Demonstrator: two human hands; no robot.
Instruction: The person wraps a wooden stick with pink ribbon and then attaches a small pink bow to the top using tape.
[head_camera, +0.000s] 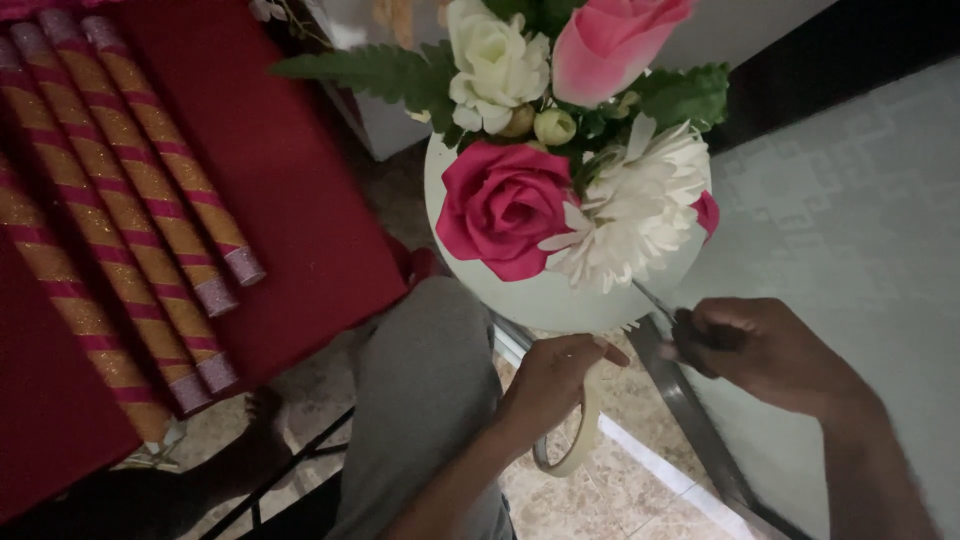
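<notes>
Pale round foam board (540, 295) rests in the left hand (550, 385), fingers clamped on its lower rim. Just beside, the right hand (765, 350) grips dark scissors (690, 330) under the white artificial chrysanthemum (635, 215); beyond sits the magenta fabric rose (500, 205).

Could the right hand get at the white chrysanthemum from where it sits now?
Probably yes. The right hand, holding scissors, is just below the white chrysanthemum, with the blade tips already near its underside. Nothing lies between them; the left hand is lower down, to the side.
</notes>
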